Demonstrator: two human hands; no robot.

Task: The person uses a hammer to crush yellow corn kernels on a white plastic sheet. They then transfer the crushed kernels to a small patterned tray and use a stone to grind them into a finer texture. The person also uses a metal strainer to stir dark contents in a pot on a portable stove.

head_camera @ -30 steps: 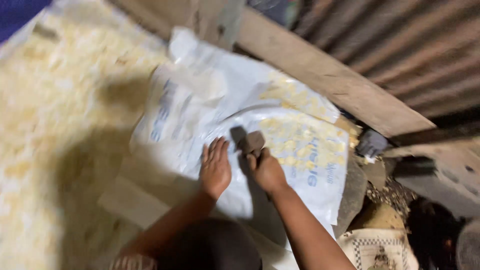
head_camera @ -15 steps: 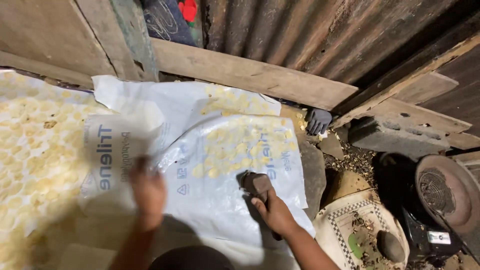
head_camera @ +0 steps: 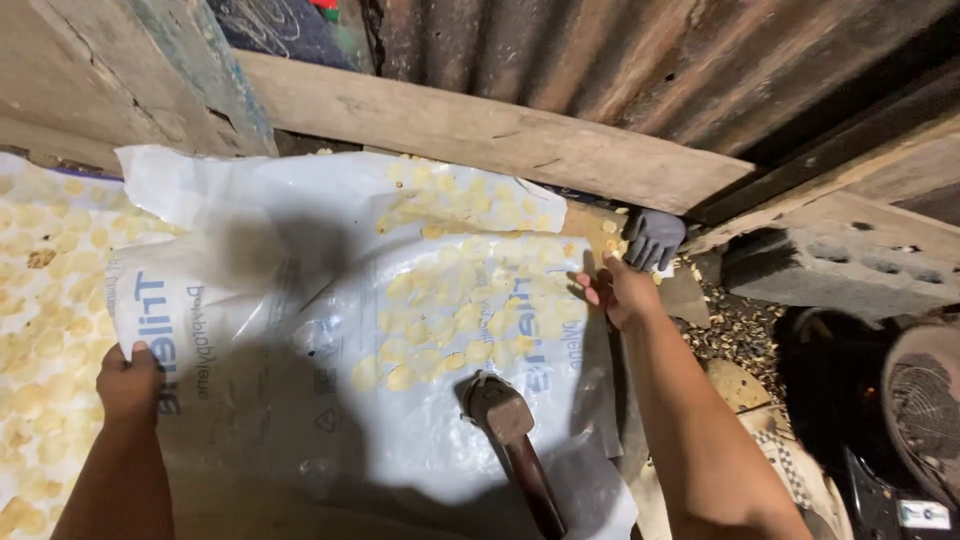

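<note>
The left hand [head_camera: 130, 380] is gripping the left edge of the white plastic sheet [head_camera: 300, 330], fingers curled over the margin and the thumb hidden beneath it. The sheet is lying flat on the ground, spanning from that hand to the right hand and reaching back to the wooden plank [head_camera: 480, 130] at the foot of the corrugated metal wall [head_camera: 600, 60]. It is thin, limp and light, and is creasing wherever it is being pulled; it looks slick, so a pinch on a folded edge is likely to hold better than a flat palm. Pale yellow flat pieces [head_camera: 470, 300] are showing across its middle; whether they are lying on top or showing through from beneath cannot be told. They appear light and brittle, so any lift should be slow and level, with both side edges taken together. A hammer [head_camera: 505, 420] is resting on the sheet near its lower middle, its head weighing the film down. The right hand [head_camera: 615, 290] is resting at the right edge, fingers loosely bent over the border near a grey glove [head_camera: 655, 238].
</note>
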